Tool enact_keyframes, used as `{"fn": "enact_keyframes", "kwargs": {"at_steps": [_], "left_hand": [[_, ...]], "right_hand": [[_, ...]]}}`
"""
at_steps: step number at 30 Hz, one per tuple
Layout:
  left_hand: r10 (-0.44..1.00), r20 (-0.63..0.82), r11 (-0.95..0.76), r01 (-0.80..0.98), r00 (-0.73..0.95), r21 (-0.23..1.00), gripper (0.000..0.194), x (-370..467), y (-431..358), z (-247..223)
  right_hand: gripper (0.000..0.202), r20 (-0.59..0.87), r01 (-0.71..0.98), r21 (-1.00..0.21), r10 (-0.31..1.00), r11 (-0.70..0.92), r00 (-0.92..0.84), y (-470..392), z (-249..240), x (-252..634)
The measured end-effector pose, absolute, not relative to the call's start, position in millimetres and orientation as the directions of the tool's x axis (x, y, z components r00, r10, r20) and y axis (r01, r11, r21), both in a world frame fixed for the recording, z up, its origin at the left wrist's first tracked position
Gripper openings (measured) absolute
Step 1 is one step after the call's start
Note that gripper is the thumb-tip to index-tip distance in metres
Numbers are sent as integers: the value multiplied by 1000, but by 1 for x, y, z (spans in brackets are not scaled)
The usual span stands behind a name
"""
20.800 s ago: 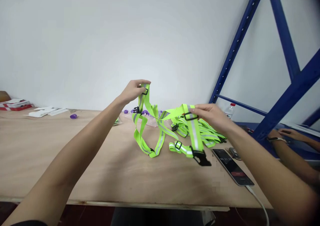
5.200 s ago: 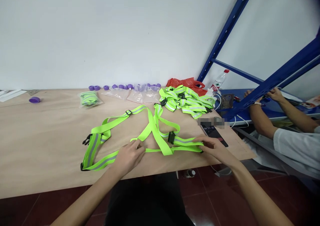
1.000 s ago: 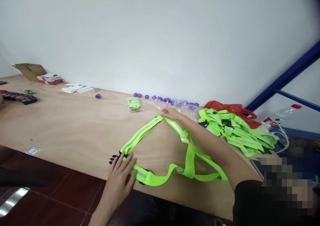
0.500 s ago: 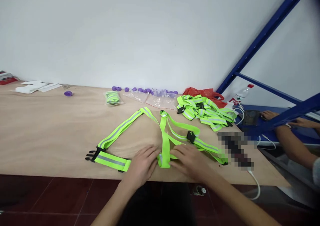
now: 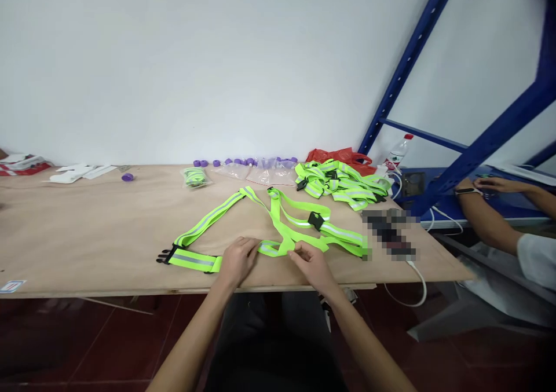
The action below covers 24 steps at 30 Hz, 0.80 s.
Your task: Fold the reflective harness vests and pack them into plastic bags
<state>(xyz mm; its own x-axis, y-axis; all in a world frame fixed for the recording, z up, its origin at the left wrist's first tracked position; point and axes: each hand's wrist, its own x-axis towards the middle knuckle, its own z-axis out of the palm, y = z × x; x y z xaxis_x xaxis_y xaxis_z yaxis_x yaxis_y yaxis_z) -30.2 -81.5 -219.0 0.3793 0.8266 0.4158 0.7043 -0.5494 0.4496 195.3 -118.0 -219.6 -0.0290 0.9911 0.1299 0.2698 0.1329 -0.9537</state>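
Note:
A neon-yellow reflective vest of elastic straps with grey stripes lies spread out on the wooden table. My left hand is closed at the lower strap, its fingers pressed together on the table. The thumb and fingers of my right hand pinch the strap's folded edge just to the right. At the vest's left corner is a black prong buckle; a black buckle socket sits on the right-hand straps. Parts of the lower strap are hidden under my left hand.
Behind the vest lie a heap of similar vests, a red bag, clear plastic bags, a bagged vest and several purple rings. A blue metal frame stands at right, near a co-worker's arms.
The view has shifted. My right hand now pinches the strap's edge, and the middle strap, upright before, slants down to the right. My left hand stays by the lower strap.

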Motion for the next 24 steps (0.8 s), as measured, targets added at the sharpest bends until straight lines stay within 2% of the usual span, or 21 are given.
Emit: {"fn": "enact_keyframes", "kwargs": {"at_steps": [7,17,20,24], "left_hand": [[828,409,-547,717,384,432,24,-29,-77,-224],[790,369,-613,633,489,473,20,-29,-83,-215],[803,351,-595,636,481,491,20,-28,-86,-212],[810,328,-585,626,487,515,13,-25,-87,-211]], "right_hand": [[36,165,245,-949,976,196,-141,-131,-222,210],[22,237,316,-902,949,295,-209,-139,-214,212],[24,291,394,-850,935,350,-203,-138,-209,212],[28,309,581,-729,931,362,-193,-137,-198,213]]}}
